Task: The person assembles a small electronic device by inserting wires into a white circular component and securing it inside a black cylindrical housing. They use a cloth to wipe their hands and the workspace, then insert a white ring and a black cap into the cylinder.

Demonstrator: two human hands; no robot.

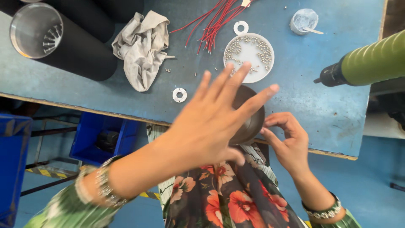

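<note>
Cylinder (252, 120) under spread left hand (215, 122), right hand (287, 141) at its rim

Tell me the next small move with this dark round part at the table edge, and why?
Probably lift the left hand off the dark round part for a clear look. Its flat palm and spread fingers cover most of the part, while the right hand pinches at the rim on the other side. The white dish of screws and a white washer lie just beyond.

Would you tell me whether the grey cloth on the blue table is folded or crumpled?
Crumpled. The grey cloth lies in a loose, wrinkled heap on the blue table, beside the black tube, with no neat folds.
</note>
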